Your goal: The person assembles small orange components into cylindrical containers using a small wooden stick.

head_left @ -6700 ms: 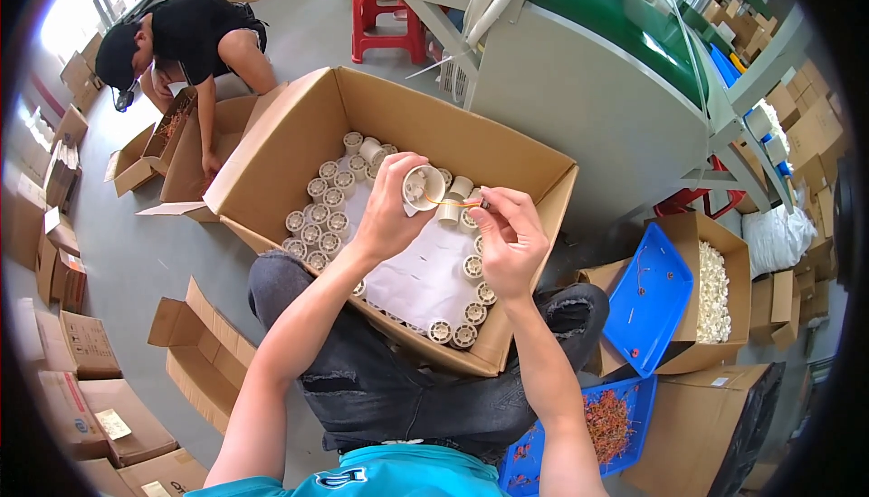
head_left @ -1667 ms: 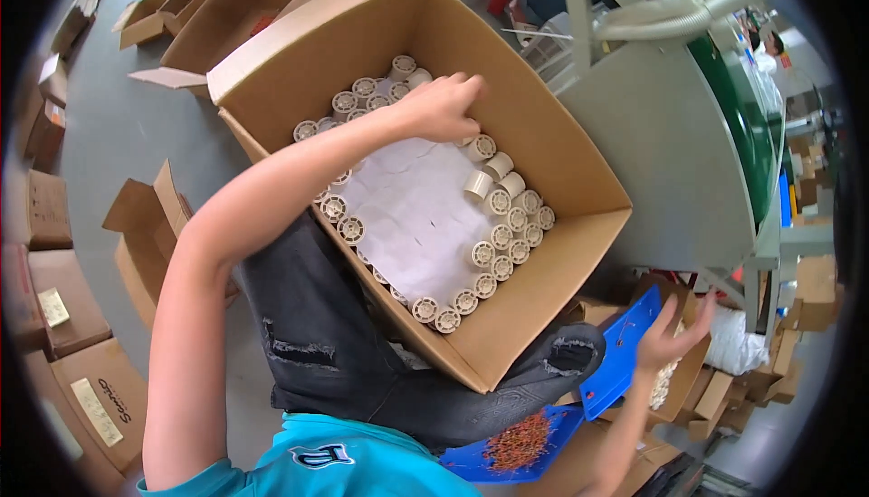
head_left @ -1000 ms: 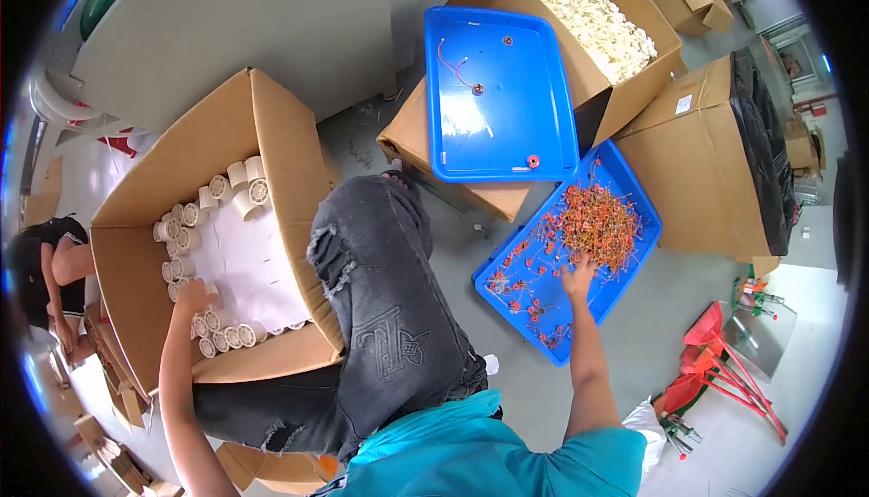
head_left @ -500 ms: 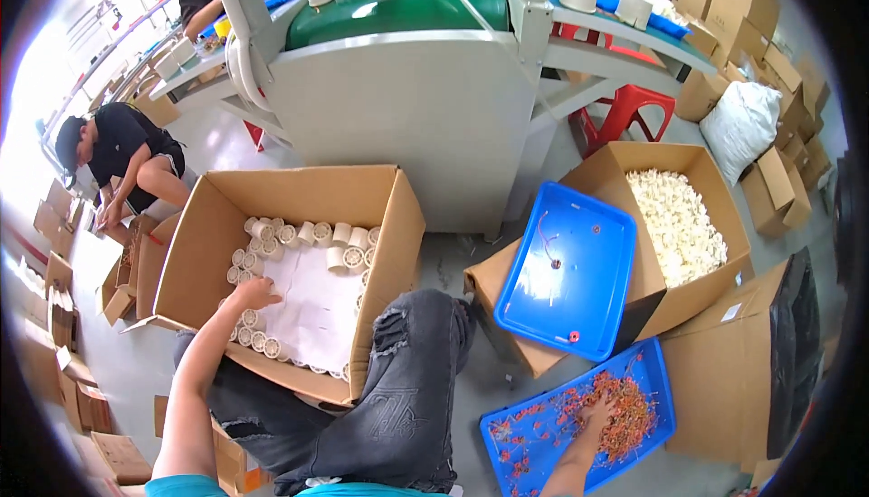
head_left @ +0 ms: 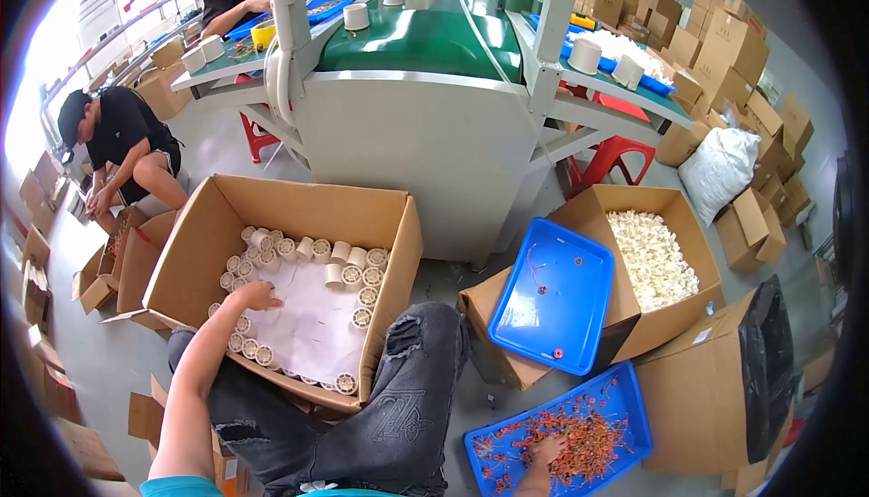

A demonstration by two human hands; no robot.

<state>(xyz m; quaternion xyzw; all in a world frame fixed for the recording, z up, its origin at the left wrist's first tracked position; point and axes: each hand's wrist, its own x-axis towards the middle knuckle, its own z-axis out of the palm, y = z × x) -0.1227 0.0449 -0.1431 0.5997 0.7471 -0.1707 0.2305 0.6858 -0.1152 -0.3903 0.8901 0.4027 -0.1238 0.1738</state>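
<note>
My left hand [head_left: 257, 296] hangs inside an open cardboard box [head_left: 186, 266], its fingers loosely spread above a white paper sheet [head_left: 308, 323]. White round plastic pieces with spoked ends [head_left: 348, 274] line the box walls around the sheet, several close to that hand. My right hand [head_left: 547, 449] reaches into a blue tray [head_left: 638, 404] on the floor. Its fingers lie among a heap of small red and orange parts with thin leads [head_left: 588, 447], which hides the tips in part. I see nothing firmly held in either hand.
A second blue tray [head_left: 561, 302] with a few red parts rests on cardboard beside a box of small cream-coloured pieces [head_left: 654, 260]. Ahead stands a green conveyor [head_left: 421, 44] with white pieces on it. A person in black [head_left: 127, 139] sits at the left; red stools [head_left: 606, 164] stand beyond.
My right hand has moved left and nearer me within the tray, and the heap of red parts has spread that way. My left hand stays over the paper, fingers drawn in slightly. The view has shifted.
</note>
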